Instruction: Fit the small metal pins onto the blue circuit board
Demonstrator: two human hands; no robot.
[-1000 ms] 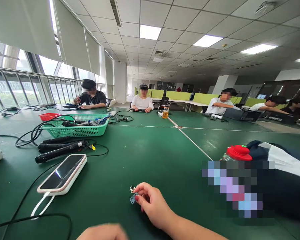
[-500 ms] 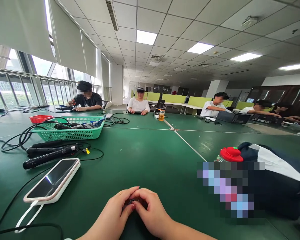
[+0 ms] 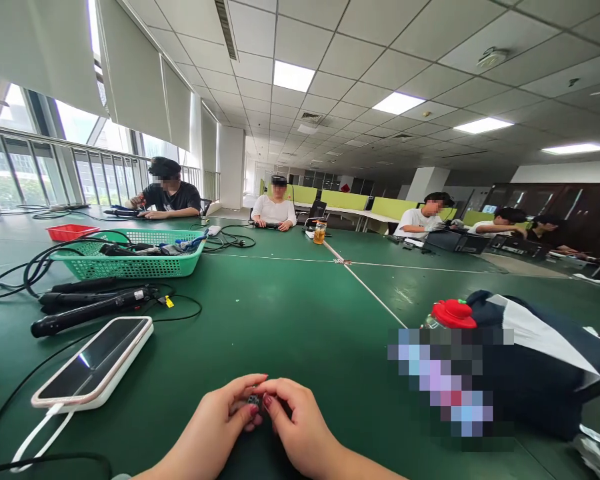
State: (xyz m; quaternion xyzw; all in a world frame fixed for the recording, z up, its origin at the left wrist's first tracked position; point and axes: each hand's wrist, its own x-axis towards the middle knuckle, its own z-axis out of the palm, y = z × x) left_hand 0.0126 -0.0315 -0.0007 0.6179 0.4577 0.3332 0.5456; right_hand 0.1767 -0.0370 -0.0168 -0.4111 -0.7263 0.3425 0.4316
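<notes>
Low in the middle of the view, my left hand [image 3: 227, 415] is closed, pinching a small dark grey block [image 3: 253, 401] between thumb and fingers. The block is too small and too covered to name its kind. Right beside it, my right hand [image 3: 299, 419] is curled, its thumb bent in near the block and its index fingertip touching the left fingers. Whatever its fingers may hold is hidden. Both hands are just above the green tabletop [image 3: 280, 327].
On the left lie a phone [image 3: 97, 363] on a white cable, black rod-like handles [image 3: 90, 310] and a green basket [image 3: 130, 263] with cables. A red-lidded jar [image 3: 453, 313] and dark bag [image 3: 535, 373] are on the right. A jar [image 3: 319, 232] and several seated people are farther off.
My hands have parted slightly at the thumbs, so the small block now shows more clearly in the left fingers. The whole view has shifted a little.
</notes>
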